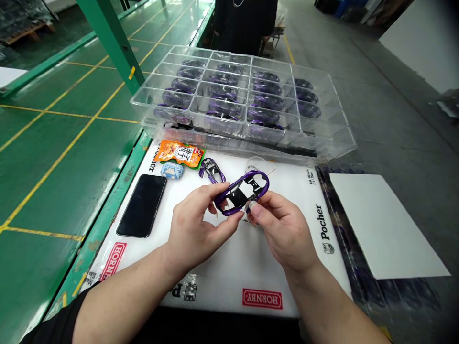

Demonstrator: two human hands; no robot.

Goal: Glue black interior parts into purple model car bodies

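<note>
A purple-rimmed toy car body shell (244, 192), black and white in the middle, is held tilted above the white table mat. My left hand (193, 224) grips its left end between thumb and fingers. At the shell's lower right edge, my right hand (285, 229) has thumb and fingers pinched together; whatever they hold is too small to make out. Just behind my left fingers lies a second, similar purple and black car part (212, 169). A small clear round dish (256, 164) shows behind the held shell.
A clear compartment tray (333, 129) with several purple car shells stands at the back. On the left are a phone (142, 205), an orange snack packet (179, 154) and a blue case (172, 170). White card (387, 224) lies right, over more trays. A person (245, 24) stands beyond.
</note>
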